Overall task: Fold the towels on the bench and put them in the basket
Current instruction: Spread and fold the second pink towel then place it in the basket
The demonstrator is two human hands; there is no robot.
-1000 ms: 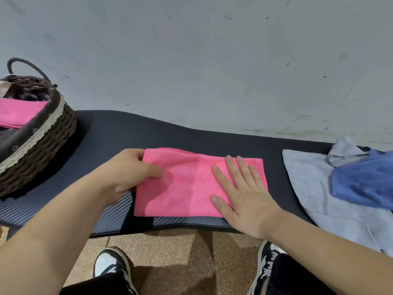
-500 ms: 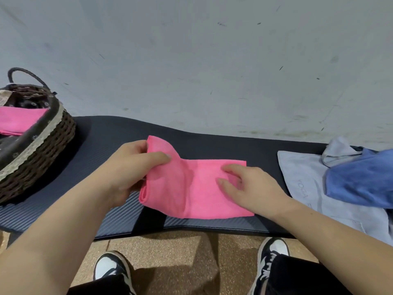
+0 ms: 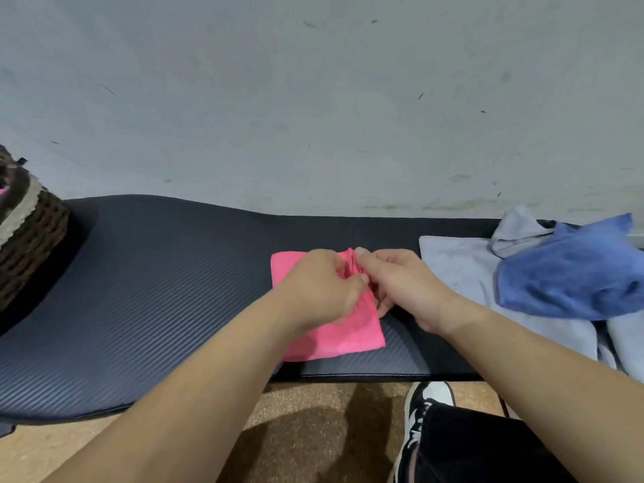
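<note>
Two bare hands are held together over one pink towel (image 3: 334,338), which is laid folded on the black bench (image 3: 146,291). The left hand (image 3: 319,285) is curled, and a bunched layer of the cloth is pinched between its thumb and fingers. The right hand (image 3: 400,285) is set just beside it, with its thumb laid on top of the same raised edge and its fingers tucked under. The towel is thus grasped by both hands at its right side.

Most of the towel is spread to the left of and nearer than the grip, out under the left wrist. Its near right corner is laid close to the front edge of the bench. A pale grey towel (image 3: 456,273) is spread flat just to the right of the grip, apart from the pink one, and a crumpled blue towel (image 3: 564,273) is heaped on it further right. The wicker basket (image 3: 31,235) is placed well away to the left of the grip, at the end of the bench, and is only partly in view.
</note>
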